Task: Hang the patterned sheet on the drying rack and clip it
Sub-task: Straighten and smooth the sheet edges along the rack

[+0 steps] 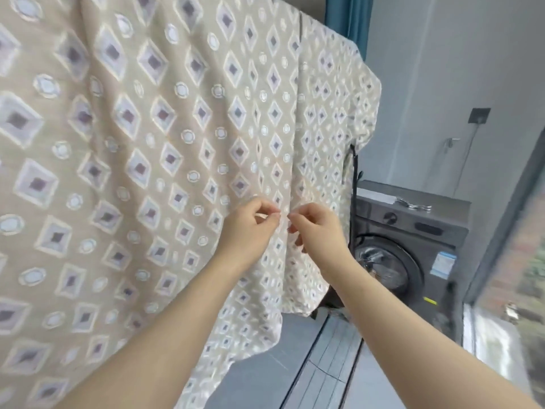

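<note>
By the drying rack (pixel 354 178), your left hand (pixel 253 231) and right hand (pixel 320 231) apparently pinch one vertical edge of the patterned sheet (pixel 147 143).

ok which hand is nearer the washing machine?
The right hand: it pinches the patterned sheet on the side towards the grey washing machine. The left hand pinches right beside it, further over the sheet.

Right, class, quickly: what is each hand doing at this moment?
Left hand: pinching the patterned sheet.
Right hand: pinching the same sheet.
</note>
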The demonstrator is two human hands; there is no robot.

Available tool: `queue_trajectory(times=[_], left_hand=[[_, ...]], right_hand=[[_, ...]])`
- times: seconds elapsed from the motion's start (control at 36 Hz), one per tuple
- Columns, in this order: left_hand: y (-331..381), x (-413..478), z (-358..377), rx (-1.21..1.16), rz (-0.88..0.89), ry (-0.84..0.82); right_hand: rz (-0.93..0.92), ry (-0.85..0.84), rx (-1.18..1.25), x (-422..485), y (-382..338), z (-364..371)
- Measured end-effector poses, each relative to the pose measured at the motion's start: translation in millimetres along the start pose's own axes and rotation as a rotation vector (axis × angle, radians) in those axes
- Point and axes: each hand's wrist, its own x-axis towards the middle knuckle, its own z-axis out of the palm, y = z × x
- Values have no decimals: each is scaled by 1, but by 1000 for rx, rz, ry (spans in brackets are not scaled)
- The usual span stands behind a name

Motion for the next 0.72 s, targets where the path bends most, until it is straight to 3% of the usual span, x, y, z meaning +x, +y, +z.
queue_trajectory(times=[0.39, 0.72], left_hand=[[-24, 55, 120, 26, -33, -135], [-30, 162, 224, 6, 49, -189]], right_hand=[[179, 62, -36, 54, 86, -80], [135, 204, -85, 155, 129, -159]])
